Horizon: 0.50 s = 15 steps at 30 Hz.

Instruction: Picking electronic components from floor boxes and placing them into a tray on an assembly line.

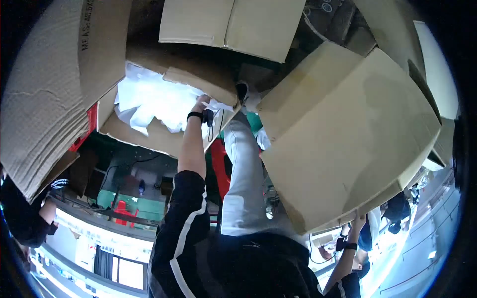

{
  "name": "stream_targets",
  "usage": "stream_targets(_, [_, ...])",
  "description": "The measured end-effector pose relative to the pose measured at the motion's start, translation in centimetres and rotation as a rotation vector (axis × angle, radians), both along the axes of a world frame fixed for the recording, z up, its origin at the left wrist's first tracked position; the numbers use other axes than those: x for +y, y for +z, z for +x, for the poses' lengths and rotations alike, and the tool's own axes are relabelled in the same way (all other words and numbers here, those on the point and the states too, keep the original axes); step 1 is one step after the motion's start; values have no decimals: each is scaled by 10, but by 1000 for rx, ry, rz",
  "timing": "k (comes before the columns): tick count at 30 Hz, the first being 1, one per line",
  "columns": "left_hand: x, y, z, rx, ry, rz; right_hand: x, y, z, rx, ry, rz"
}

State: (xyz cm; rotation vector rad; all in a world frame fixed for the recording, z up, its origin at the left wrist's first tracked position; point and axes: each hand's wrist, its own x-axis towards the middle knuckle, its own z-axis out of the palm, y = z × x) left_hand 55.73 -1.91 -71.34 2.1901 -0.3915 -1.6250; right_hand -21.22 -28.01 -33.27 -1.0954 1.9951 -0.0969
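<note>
My left hand [201,103] reaches into the right end of an open cardboard box [164,141]. Its curled fingers are closed on a thin white sheet among the bright, crumpled white sheets [154,99] filling the box; the fingertips are partly lost in glare. A black strap with a small dark device circles that wrist. My right hand [358,224] grips the lower edge of a large tan cardboard box [348,144] held tilted at my right side. Its thumb and other fingers are partly hidden by the cardboard.
Another brown carton [228,25] stands ahead, and a tall cardboard panel [64,74] rises at the left. Between the boxes are my grey-trousered leg [241,164] and a red stool-like object [219,166]. Other people, one in dark clothing [25,213], appear near the left and right edges.
</note>
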Motion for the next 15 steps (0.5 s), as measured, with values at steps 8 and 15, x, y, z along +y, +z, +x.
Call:
stream_targets(8, [-26,248,-17,195,456,32,-50,106,23,175,-113,-319])
stream_targets(15, [-125,484,-118,12,290,-359,-153,143,44,92,236,-485])
